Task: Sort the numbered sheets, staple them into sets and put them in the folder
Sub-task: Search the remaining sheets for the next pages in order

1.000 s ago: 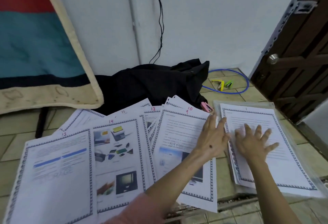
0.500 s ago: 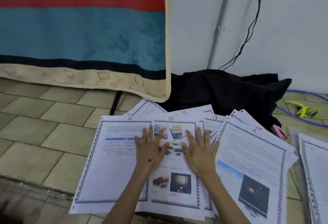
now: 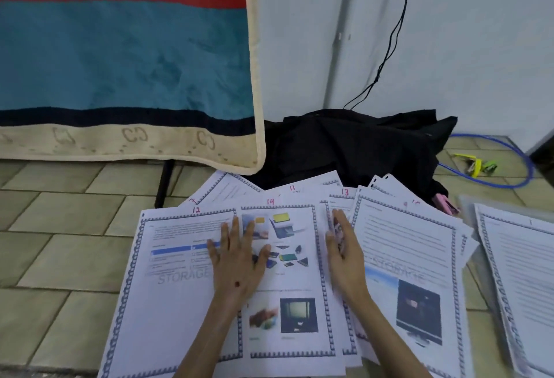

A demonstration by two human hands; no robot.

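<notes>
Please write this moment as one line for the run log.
stage: sorting | left hand: flat on sheet 12 and sheet 14 | right hand: at right edge of sheet 14 | stapling: not started

Matt white paper sheets (image 3: 186, 302) lie under both hands. Beyond them sits crumpled matt black cloth (image 3: 353, 144); left of it hangs a plush blanket (image 3: 120, 63). The floor (image 3: 60, 243) is smooth tile.

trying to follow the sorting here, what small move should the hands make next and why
Probably slide sheet 14 aside with the left hand, which lies flat across sheets 12 and 14. The red numbers run 12, 14, 13 out of order, and the right hand rests at 14's right edge over sheet 13, so 13 could go between.
</notes>
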